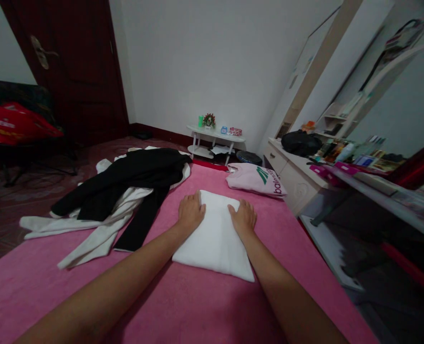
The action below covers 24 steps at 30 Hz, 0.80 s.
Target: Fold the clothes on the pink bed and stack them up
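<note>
A folded white garment (217,239) lies flat as a neat rectangle on the pink bedspread (197,306). At its far left edge is my left hand (191,212), thumb over the cloth and fingers bent along the side. My right hand (244,217) grips the far right edge in much the same way. The undersides of the fingers are hidden. To the left spreads a loose pile: a black garment (136,169) with its sleeve hanging down, on top of white clothes (90,243). Beyond my right hand rests a folded pale pink garment (255,179) with green and dark lettering.
A small white table (215,134) with ornaments stands by the far wall. On the right are a white dresser (291,167) holding a black bag (301,142) and bottles, and a desk edge (384,196). A red bag (16,124) sits on a chair at left.
</note>
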Tool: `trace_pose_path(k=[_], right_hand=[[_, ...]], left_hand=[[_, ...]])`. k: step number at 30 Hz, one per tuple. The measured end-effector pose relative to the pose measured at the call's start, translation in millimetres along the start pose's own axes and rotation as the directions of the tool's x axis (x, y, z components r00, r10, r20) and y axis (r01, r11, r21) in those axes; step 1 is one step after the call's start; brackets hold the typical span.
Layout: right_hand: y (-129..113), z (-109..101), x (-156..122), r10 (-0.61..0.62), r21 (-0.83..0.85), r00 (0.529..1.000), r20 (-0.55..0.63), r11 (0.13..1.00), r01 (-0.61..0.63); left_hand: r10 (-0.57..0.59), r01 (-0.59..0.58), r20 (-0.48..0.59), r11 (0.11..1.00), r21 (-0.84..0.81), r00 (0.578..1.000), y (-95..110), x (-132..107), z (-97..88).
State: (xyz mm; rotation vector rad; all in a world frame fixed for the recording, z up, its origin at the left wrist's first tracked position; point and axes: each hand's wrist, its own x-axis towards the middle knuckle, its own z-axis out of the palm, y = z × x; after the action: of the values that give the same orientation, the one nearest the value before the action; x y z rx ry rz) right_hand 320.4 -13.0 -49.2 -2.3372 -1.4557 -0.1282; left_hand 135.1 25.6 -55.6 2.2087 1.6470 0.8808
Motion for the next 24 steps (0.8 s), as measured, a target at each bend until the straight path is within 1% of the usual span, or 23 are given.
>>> trace_pose_path(k=[2,3,4,5,6,7,8,9,10,11,12,13,14,15,16,17,18,19,20,21,22,23,24], right_hand=[[2,-3,0,0.020,0.069,0.999,0.039,0.997,-0.022],[2,-7,3,0.019,0.131,0.996,0.085,0.991,-0.031],[2,-13,7,0.006,0.217,0.991,0.131,0.975,-0.034],[1,-23,12,-0.028,0.325,0.989,0.147,0.946,-0.021],[-1,-36,19,-0.075,0.440,0.991,0.110,0.898,0.019],[-3,-53,26,-0.118,0.544,0.993,0.019,0.834,0.089],[-7,-73,33,-0.143,0.618,0.982,-0.120,0.764,0.186],[-10,-95,40,-0.144,0.635,0.942,-0.302,0.707,0.311],[-13,-117,46,-0.129,0.610,0.882,-0.453,0.677,0.412],[-14,-136,50,-0.114,0.572,0.823,-0.556,0.666,0.479],[-14,-152,52,-0.117,0.528,0.769,-0.629,0.662,0.532],[-12,-163,52,-0.127,0.488,0.729,-0.673,0.665,0.566],[-6,-168,50,-0.145,0.457,0.706,-0.693,0.669,0.586],[2,-167,45,-0.170,0.437,0.700,-0.693,0.674,0.596],[12,-159,37,-0.198,0.429,0.712,-0.674,0.679,0.595],[25,-146,28,-0.229,0.435,0.741,-0.631,0.686,0.583],[39,-130,16,-0.265,0.444,0.776,-0.573,0.695,0.565],[53,-111,4,-0.310,0.467,0.826,-0.471,0.707,0.531],[67,-92,-8,-0.351,0.484,0.870,-0.346,0.728,0.486],[80,-75,-20,-0.393,0.496,0.896,-0.204,0.748,0.441],[90,-60,-29,-0.435,0.512,0.897,-0.082,0.753,0.413],[99,-49,-36,-0.425,0.534,0.904,-0.047,0.754,0.382],[104,-42,-39,-0.385,0.558,0.922,-0.041,0.757,0.341]], left_hand=[[-0.089,0.092,0.027,0.975,-0.202,0.996,-1,-1,-4.9],[-0.141,0.155,0.067,0.936,-0.315,0.988,0,1,-8.6],[-0.186,0.217,0.116,0.888,-0.406,0.976,2,6,-14.1],[-0.208,0.257,0.155,0.839,-0.480,0.966,6,12,-21.9],[-0.192,0.252,0.165,0.797,-0.549,0.967,12,19,-32.7],[-0.138,0.195,0.139,0.768,-0.610,0.981,20,28,-46.4],[-0.065,0.097,0.072,0.728,-0.678,0.995,30,36,-62.6],[0.053,-0.065,-0.040,0.661,-0.748,0.998,42,43,-80.3],[0.153,-0.227,-0.168,0.613,-0.757,0.974,54,49,-98.2],[0.225,-0.361,-0.282,0.594,-0.719,0.933,66,53,-114.6],[0.274,-0.446,-0.353,0.598,-0.666,0.895,75,55,-128.0],[0.326,-0.514,-0.400,0.611,-0.602,0.857,82,54,-136.9],[0.381,-0.566,-0.424,0.630,-0.532,0.822,85,51,-140.5],[0.442,-0.606,-0.419,0.644,-0.467,0.793,84,45,-138.2],[0.509,-0.637,-0.387,0.652,-0.410,0.769,79,36,-130.5],[0.570,-0.659,-0.330,0.658,-0.365,0.752,70,26,-118.1],[0.626,-0.670,-0.244,0.661,-0.338,0.741,58,13,-102.6],[0.658,-0.660,-0.136,0.675,-0.328,0.741,44,0,-85.7],[0.664,-0.634,-0.028,0.700,-0.329,0.747,31,-13,-69.1],[0.669,-0.613,0.071,0.714,-0.338,0.740,18,-26,-54.4],[0.667,-0.593,0.137,0.724,-0.352,0.733,8,-38,-42.9],[0.644,-0.557,0.166,0.742,-0.374,0.747,0,-47,-35.4],[0.621,-0.513,0.198,0.756,-0.406,0.759,-5,-53,-31.9]])
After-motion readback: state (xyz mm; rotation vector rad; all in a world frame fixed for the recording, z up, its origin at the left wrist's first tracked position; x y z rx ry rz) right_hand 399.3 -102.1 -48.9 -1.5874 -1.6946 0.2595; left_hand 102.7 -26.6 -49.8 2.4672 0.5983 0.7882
